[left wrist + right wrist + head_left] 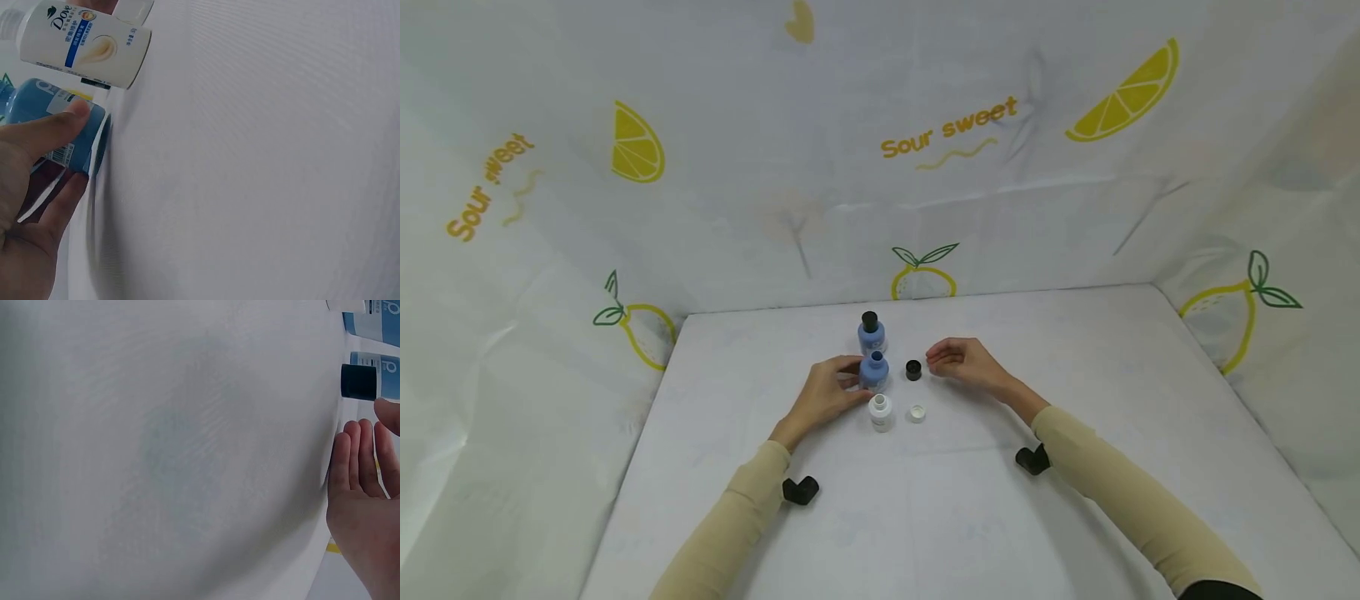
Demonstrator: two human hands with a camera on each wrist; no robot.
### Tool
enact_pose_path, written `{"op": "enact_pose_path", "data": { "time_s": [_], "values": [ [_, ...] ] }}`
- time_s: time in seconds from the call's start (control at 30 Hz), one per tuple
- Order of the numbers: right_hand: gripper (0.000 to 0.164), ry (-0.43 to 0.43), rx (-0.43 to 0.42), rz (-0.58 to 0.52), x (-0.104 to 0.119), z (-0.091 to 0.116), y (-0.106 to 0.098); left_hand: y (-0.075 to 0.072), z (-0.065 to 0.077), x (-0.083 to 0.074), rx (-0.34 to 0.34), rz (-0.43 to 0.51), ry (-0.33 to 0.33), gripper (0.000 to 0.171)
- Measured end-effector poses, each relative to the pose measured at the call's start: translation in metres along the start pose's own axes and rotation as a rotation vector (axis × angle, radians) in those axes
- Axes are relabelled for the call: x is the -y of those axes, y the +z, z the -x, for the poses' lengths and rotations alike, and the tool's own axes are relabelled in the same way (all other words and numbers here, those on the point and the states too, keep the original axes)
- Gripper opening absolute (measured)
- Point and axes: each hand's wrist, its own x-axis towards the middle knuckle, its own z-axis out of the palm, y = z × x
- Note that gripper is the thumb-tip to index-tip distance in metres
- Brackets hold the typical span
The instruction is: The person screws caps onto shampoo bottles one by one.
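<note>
My left hand [827,392] grips an uncapped blue bottle [874,372], thumb against its label in the left wrist view and fingers around the other side. Just in front of that bottle stands an uncapped white Dove bottle [85,44]. My right hand [966,363] is held beside a loose black cap [913,370], its fingers loosely extended and holding nothing. In the right wrist view the thumb tip comes close to the black cap [359,382]. A small white cap [917,413] lies to the right of the white bottle.
Behind the held bottle stands another blue bottle [872,336] with its black cap on. The white table [910,517] meets a lemon-printed sheet [730,208] at the back and sides. Black wrist mounts [801,491] stick out from both sleeves.
</note>
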Motion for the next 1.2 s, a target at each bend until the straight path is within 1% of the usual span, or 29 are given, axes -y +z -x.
{"op": "enact_pose_path", "data": {
  "time_s": [0.27,0.47,0.73,0.97,1.2],
  "values": [
    [0.035,-0.074,0.008,0.076,0.001,-0.005,0.007,-0.012,0.002,-0.002,-0.019,-0.049,0.033,0.057],
    [0.040,-0.100,0.018,0.144,0.005,-0.009,0.012,-0.021,0.002,-0.004,-0.039,-0.040,0.055,0.054],
    [0.041,-0.099,-0.007,0.222,0.005,-0.014,0.022,-0.030,0.007,-0.005,-0.044,-0.079,0.039,0.055],
    [0.039,-0.099,-0.033,0.235,0.006,-0.013,0.024,-0.034,0.009,-0.005,-0.059,-0.080,0.063,0.054],
    [0.038,-0.092,-0.027,0.223,0.005,-0.011,0.023,-0.036,0.009,-0.004,-0.067,-0.083,0.082,0.053]
  ]
}}
